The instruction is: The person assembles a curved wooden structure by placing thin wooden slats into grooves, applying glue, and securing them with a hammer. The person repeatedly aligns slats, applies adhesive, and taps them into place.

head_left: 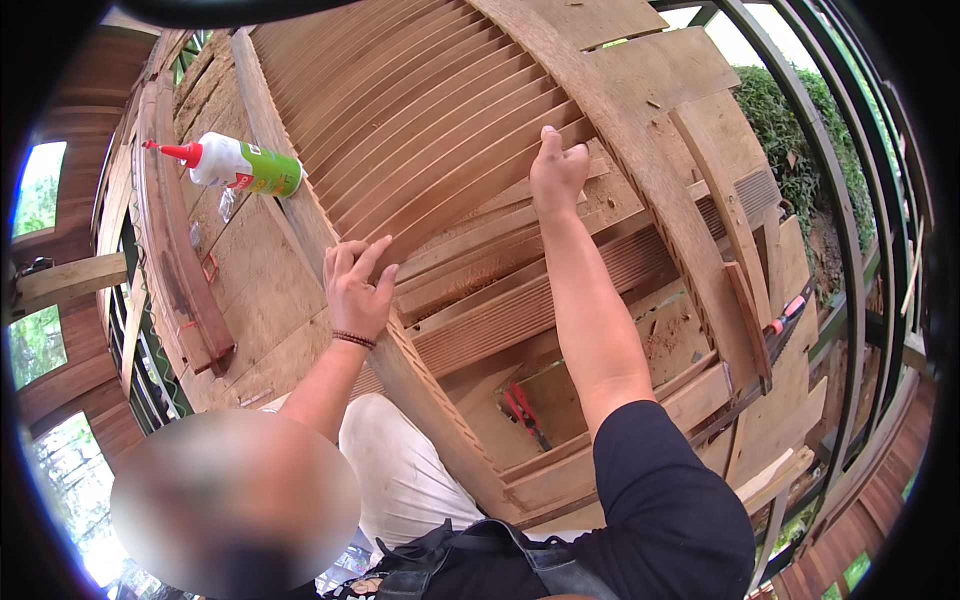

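A large wooden frame holds a row of thin, parallel wooden slats between two notched side rails. My left hand (358, 285) lies on the left rail (410, 360), its fingers spread and pointing at the left end of the nearest slat. My right hand (558, 172) is closed at the right end of that wooden slat (480, 205), thumb up, close to the right rail (625, 150). The slat's end is partly hidden behind the right hand. A white and green glue bottle (245, 166) with a red nozzle lies on its side beyond my left hand.
A red-handled tool (522, 408) lies inside the frame's near part, among wood shavings. At the right, a tool with a pink and black handle (790, 312) rests by loose boards (735, 190). Dark reddish wooden strips (180, 240) lie at the left. Metal railings stand beyond.
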